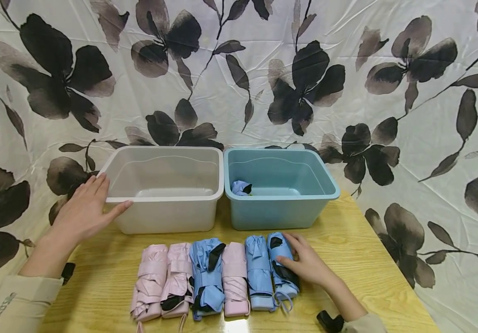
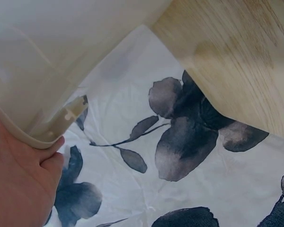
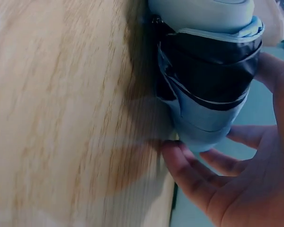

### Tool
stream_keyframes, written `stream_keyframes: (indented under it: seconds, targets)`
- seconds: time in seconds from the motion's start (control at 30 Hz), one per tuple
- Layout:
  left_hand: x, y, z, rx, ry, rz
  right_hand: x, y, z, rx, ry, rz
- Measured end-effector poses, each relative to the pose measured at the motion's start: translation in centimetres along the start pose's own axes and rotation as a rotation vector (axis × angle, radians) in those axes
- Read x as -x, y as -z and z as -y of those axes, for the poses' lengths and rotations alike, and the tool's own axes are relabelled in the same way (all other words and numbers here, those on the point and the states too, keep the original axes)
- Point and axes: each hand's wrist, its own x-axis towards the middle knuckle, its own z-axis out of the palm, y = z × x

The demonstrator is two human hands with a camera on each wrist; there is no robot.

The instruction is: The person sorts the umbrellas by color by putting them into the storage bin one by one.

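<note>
A row of folded umbrellas lies on the table in front of the bins. At its right end, my right hand (image 1: 307,263) holds a blue umbrella (image 3: 203,113), thumb on one side and fingers on the other; a black patch shows on its cloth. Left of it lies another blue umbrella (image 1: 258,273), then a pink umbrella (image 1: 234,277), a blue umbrella (image 1: 207,277) and two pink ones. My left hand (image 1: 82,210) rests on the left corner of the grey-white bin (image 1: 165,215), fingers extended over its rim, thumb along the front edge.
A light-blue bin (image 1: 278,212) stands right beside the grey-white one, with a blue folded bundle (image 1: 241,187) inside. Both bins stand at the back of the wooden table (image 1: 347,240). Floral cloth (image 1: 255,69) hangs behind and at the sides.
</note>
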Motion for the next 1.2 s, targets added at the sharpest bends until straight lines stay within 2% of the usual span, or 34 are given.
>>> stream_keyframes:
  seconds: [0.13, 0.4, 0.73, 1.03, 1.2]
  targets:
    - [0.1, 0.0, 0.0, 0.001, 0.002, 0.002, -0.2, -0.3, 0.4, 0.022, -0.019, -0.003]
    - [0.2, 0.1, -0.1, 0.003, -0.002, -0.003, -0.5, -0.8, 0.7, -0.025, -0.078, -0.035]
    - [0.1, -0.1, -0.1, 0.004, 0.001, 0.004, -0.1, -1.3, -0.1, -0.101, -0.05, -0.129]
    - [0.1, 0.0, -0.1, -0.002, -0.005, -0.008, 0.8, -1.3, 0.0, -0.196, -0.093, -0.184]
    - [0.1, 0.0, -0.1, -0.002, -0.002, -0.008, 1.4, -1.0, 0.3, -0.246, -0.052, -0.239]
